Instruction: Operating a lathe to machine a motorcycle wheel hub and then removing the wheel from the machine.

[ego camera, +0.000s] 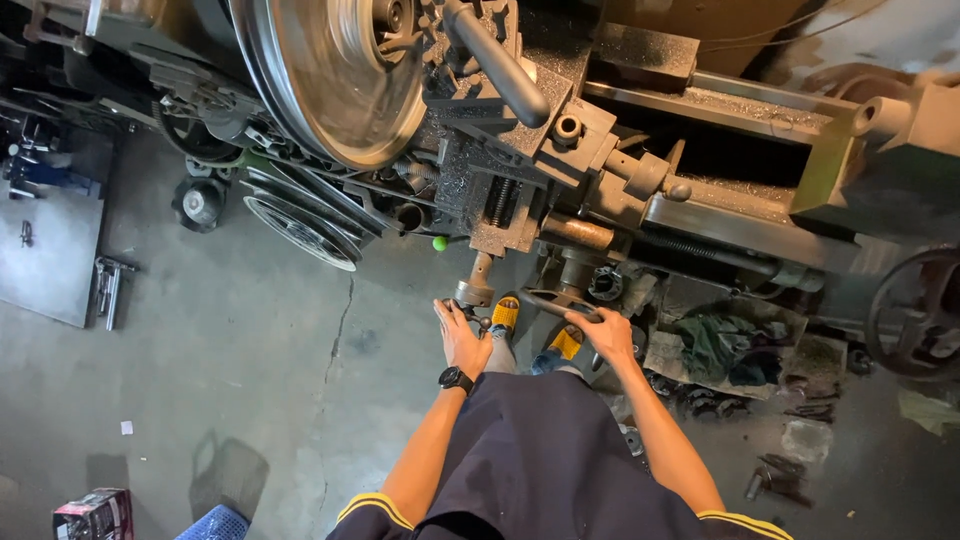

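Hands work low at the front of a large metal lathe [640, 170], near 6 o'clock of its carriage. The left hand [460, 335] lies on a small round handwheel [474, 293] that hangs from a short shaft; its fingers [447, 313] are stretched and lie close together over the rim, not clenched. The right hand [607, 335] holds a dark flat crank handle [560, 303], with the fingers curled shut around the bar. Both controls look like bare, stiff steel, probably heavy to turn and a little oily, so I judge the firm hold belongs on the rim and on the bar end. At 11 o'clock a big shiny faceplate [335, 70] is blurred, as if spinning. The concrete floor [250, 380] is cracked, with tools [105, 285] at 9 o'clock.
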